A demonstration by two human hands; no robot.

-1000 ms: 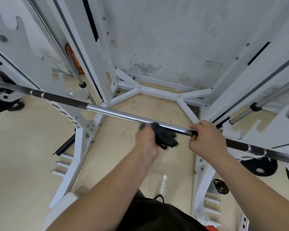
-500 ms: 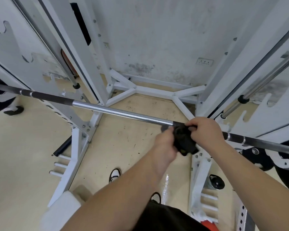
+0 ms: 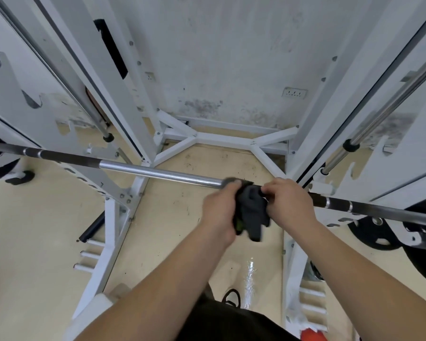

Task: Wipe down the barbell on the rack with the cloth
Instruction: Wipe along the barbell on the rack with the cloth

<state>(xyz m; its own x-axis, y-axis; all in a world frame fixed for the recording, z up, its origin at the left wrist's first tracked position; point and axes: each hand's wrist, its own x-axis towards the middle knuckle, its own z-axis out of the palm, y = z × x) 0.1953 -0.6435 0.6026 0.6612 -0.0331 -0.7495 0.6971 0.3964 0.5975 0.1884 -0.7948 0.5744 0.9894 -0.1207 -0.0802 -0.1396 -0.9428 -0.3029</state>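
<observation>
cloth [image 3: 252, 212]: dark, bunched round barbell [image 3: 158, 172], hanging below it | left hand [image 3: 219, 212]: gripping cloth on barbell | right hand [image 3: 290, 205]: curled over barbell, fingertips touching cloth | barbell: resting across rack [image 3: 123, 99]

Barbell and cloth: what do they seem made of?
Barbell: metal, apparently steel. The middle is smooth, bright chrome with sharp highlights; the outer stretches are darker and duller, possibly knurled. Cloth: soft dark grey fabric, matte, bunched in folds, with a green bit showing. The fibre cannot be told.
</observation>
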